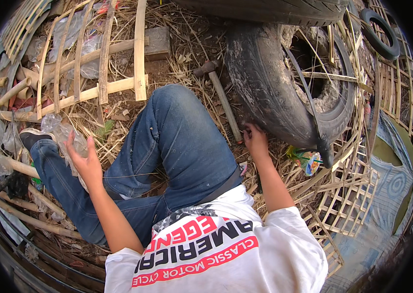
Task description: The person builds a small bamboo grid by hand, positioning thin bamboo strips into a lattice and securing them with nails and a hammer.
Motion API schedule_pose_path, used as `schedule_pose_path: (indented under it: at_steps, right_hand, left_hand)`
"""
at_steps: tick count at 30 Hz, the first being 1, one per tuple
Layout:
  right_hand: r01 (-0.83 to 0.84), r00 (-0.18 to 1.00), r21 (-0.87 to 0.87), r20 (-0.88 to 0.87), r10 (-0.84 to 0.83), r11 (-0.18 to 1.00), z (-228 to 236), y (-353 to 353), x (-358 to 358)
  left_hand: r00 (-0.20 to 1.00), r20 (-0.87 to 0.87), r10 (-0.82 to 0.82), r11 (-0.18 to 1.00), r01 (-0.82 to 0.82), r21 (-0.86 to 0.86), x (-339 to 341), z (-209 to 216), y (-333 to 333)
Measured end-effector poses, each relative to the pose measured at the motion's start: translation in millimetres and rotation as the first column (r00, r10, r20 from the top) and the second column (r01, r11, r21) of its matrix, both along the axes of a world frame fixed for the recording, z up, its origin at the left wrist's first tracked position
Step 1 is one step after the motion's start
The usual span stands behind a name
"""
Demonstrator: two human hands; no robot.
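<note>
My left hand (87, 160) is raised beside my bent leg, fingers spread, with nothing in it. On the ground to the right, my right hand (256, 140) has its fingers curled in next to a worn tyre (260, 73); what they hold, if anything, is hidden. Just left of those fingers ends the wooden handle of a hammer (226, 107), which lies on the straw-strewn dirt with its dark head pointing away from me. Dried mud or cement lines the inside of the tyre, and a dark strip hangs across its opening.
Bamboo slats joined in a frame (106, 53) lie at the far left, near a wooden block (157, 43). Another tyre (284, 10) stands behind the first. Clear plastic bags (62, 134) lie by my foot. Woven bamboo (348, 205) and blue denim cloth (387, 190) are at the right.
</note>
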State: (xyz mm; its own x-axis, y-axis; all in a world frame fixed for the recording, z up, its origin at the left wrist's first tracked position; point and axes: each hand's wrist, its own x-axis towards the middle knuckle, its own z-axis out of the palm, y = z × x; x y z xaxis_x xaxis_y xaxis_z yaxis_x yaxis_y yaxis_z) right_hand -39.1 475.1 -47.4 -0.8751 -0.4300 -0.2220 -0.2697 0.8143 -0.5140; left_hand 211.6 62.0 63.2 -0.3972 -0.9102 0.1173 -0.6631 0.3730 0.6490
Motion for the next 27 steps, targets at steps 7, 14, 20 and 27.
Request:
schedule_pose_path:
  at_steps: [7,14,20,27]
  right_hand:
    - [-0.1,0.993,-0.035,-0.066,0.098,0.994,-2.1,-19.8,-6.5]
    - [-0.192,0.98,0.052,-0.035,0.194,0.98,-5.3,-21.3,-18.6]
    - [0.157,0.976,-0.188,0.179,-0.124,0.969,-2.6,-25.4,-9.7]
    - [0.684,0.587,-0.533,0.808,0.058,0.498,138.0,-107.5,10.0]
  left_hand:
    - [1.0,-0.024,0.018,0.992,-0.015,0.123,-5.4,9.8,1.4]
    - [0.999,0.039,0.033,0.995,-0.037,0.095,-5.2,11.1,10.1]
    - [1.0,-0.009,-0.006,0.999,0.007,0.045,-7.9,16.1,8.6]
    - [1.0,0.007,0.025,0.996,-0.026,0.083,-16.6,21.6,22.4]
